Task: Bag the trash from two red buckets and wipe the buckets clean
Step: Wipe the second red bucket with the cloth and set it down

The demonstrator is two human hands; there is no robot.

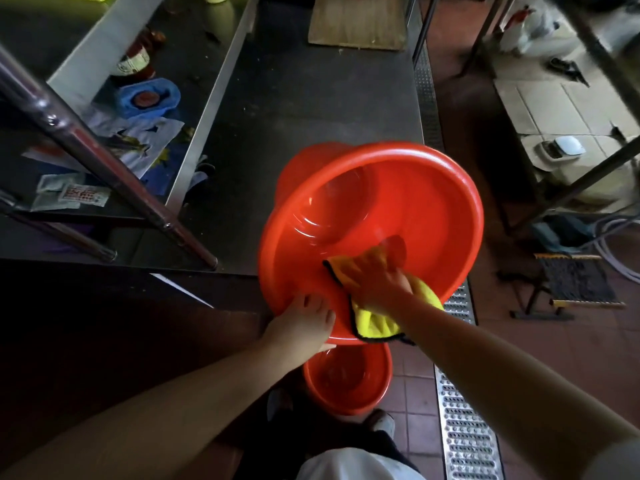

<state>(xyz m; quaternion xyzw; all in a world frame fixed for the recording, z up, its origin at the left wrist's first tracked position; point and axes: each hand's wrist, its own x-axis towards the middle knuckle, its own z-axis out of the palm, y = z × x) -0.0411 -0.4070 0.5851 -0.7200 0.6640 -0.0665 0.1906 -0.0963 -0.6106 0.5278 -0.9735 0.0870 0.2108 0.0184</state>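
Observation:
A large red bucket (415, 202) is tilted toward me at the steel table's front edge, its inside empty and shiny. My left hand (304, 317) grips its near rim, thumb under the lip. My right hand (377, 278) presses a yellow cloth (374, 320) with a dark hem against the inner wall near the rim. Part of the cloth hangs over the rim. A second, smaller red bucket (346, 382) stands on the floor just below, upright and empty inside.
The steel table (294, 98) holds a wooden board (356, 26) at its far end. A lower shelf on the left carries bottles, a blue package (149, 98) and papers. A metal floor drain grate (464, 427) runs along the right. A squeegee and hoses lie on the red tiles.

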